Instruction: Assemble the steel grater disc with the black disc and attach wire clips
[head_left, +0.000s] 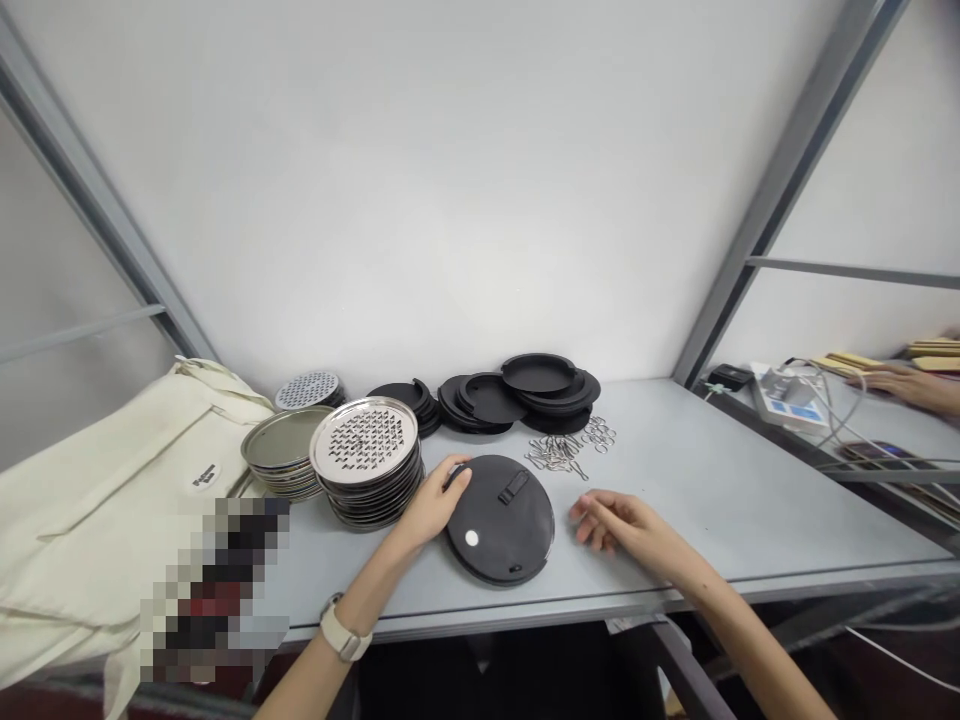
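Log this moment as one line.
left hand: holds black disc | right hand: empty, beside it | metal clips: loose on table

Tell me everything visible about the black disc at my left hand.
The black disc looks like smooth plastic, with a strap-like tab, round white spot and small slot by its near edge. It is at the table, broad face up; whether fully flat is unclear. Your left hand holds its left edge; your right hand is apart.

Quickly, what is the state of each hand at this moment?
Left hand: closed on the edge of the black disc.
Right hand: open, loosely curled, holding nothing, apart from the disc.
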